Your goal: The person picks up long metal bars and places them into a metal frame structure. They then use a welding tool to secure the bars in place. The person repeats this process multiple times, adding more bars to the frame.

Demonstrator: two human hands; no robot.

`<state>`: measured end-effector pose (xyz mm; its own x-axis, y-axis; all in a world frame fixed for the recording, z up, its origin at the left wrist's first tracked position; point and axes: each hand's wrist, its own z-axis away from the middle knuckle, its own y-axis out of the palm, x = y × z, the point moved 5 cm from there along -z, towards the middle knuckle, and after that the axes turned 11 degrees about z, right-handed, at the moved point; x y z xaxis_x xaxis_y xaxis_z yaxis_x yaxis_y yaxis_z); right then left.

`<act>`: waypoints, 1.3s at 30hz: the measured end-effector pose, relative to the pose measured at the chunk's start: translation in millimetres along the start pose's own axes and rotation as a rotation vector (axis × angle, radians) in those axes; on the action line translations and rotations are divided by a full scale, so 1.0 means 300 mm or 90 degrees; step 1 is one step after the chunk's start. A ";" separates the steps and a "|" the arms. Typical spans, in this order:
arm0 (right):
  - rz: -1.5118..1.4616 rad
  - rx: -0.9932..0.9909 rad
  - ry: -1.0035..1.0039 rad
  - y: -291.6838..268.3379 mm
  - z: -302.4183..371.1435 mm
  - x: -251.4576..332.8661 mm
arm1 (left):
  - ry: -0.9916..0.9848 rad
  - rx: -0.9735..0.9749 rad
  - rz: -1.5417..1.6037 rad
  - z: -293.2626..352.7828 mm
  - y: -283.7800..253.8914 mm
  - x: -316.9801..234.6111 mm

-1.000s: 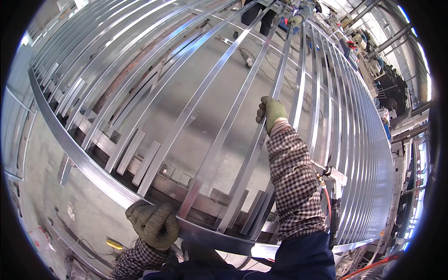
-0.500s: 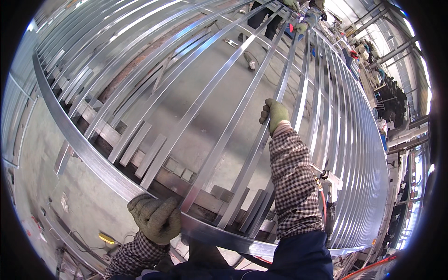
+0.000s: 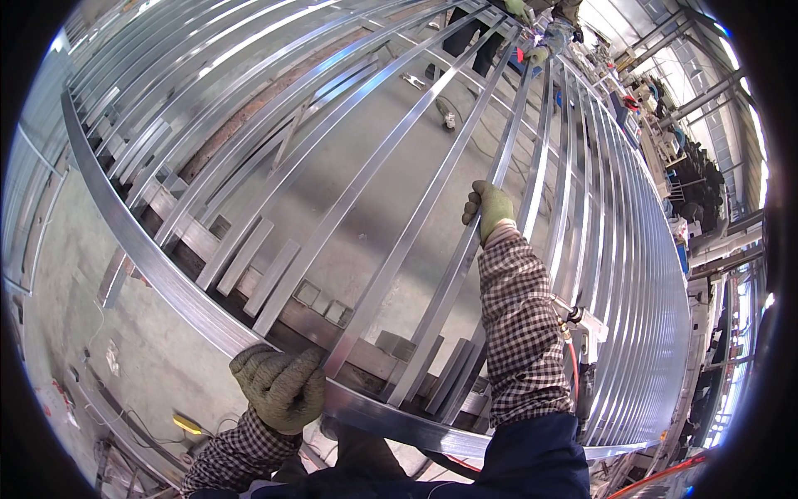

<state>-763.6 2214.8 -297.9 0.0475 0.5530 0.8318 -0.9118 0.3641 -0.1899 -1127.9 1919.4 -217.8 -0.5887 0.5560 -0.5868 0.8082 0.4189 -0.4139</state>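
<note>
A large frame of parallel silver metal bars fills the view. My left hand (image 3: 281, 387), in a worn olive glove, is closed over its near edge rail (image 3: 179, 279), beside the end of one bar. Farther forward, my right hand (image 3: 490, 208), in a greenish glove, wraps round a long metal bar (image 3: 453, 279) about midway along it. The fingers curl over the bar's left side; the thumb is hidden. Short metal offcuts (image 3: 273, 279) stand between the bars close to the near rail. Both arms wear checked sleeves.
Across the frame a co-worker's gloved hand (image 3: 538, 56) rests near the bars' far ends. An air tool (image 3: 588, 323) with a red hose sits right of my forearm. On the floor lie a yellow object (image 3: 188, 424) and a clamp-like fitting (image 3: 450, 121). Cluttered shelving (image 3: 698, 187) stands along the right.
Both of my hands keep their grip on the frame with hardly any movement. At the far end, the co-worker's hands and body have shifted slightly.
</note>
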 end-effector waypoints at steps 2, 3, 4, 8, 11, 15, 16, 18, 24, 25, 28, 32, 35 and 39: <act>-0.002 0.001 0.002 0.000 -0.005 -0.001 | 0.002 0.004 0.002 -0.002 0.000 0.000; -0.004 0.003 -0.004 -0.001 -0.005 -0.001 | 0.000 0.005 0.005 -0.002 0.001 0.001; -0.006 0.005 -0.009 0.000 -0.005 -0.001 | -0.003 0.007 0.008 -0.002 0.001 0.002; 0.000 0.008 -0.025 0.000 0.002 0.000 | -0.004 0.007 0.019 0.002 0.001 0.003; -0.019 -0.004 -0.014 0.002 0.005 -0.002 | -0.005 0.011 0.009 0.007 0.002 0.001; -0.023 0.006 -0.013 0.007 -0.003 -0.006 | -0.002 0.012 -0.013 0.013 0.004 -0.003; -0.026 0.009 -0.012 0.009 -0.005 -0.008 | -0.002 0.010 -0.014 0.014 0.004 -0.004; -0.032 0.015 -0.010 0.009 -0.008 -0.011 | 0.004 0.006 -0.021 0.013 0.004 -0.008; -0.039 -0.007 0.000 0.023 0.005 -0.012 | 0.004 0.024 -0.029 0.008 0.008 -0.017; -0.043 -0.003 -0.008 0.028 0.008 -0.010 | 0.006 0.025 -0.030 0.009 0.008 -0.017; -0.058 -0.005 0.001 0.028 0.005 -0.023 | 0.029 0.032 -0.054 0.015 0.009 -0.015; -0.062 0.001 -0.004 0.026 -0.029 -0.038 | 0.050 0.051 -0.037 0.024 0.003 0.000; 0.078 -0.089 -0.045 0.015 -0.021 -0.028 | 0.057 0.061 -0.050 0.034 -0.002 0.017; 0.491 -0.104 -0.269 -0.011 0.184 -0.015 | 0.020 0.059 -0.033 0.046 -0.001 0.058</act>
<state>-783.2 2169.6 -272.3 -0.7389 0.3777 0.5580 -0.5566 0.1248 -0.8214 -1138.1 1919.0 -237.4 -0.6292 0.5584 -0.5406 0.7734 0.3805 -0.5071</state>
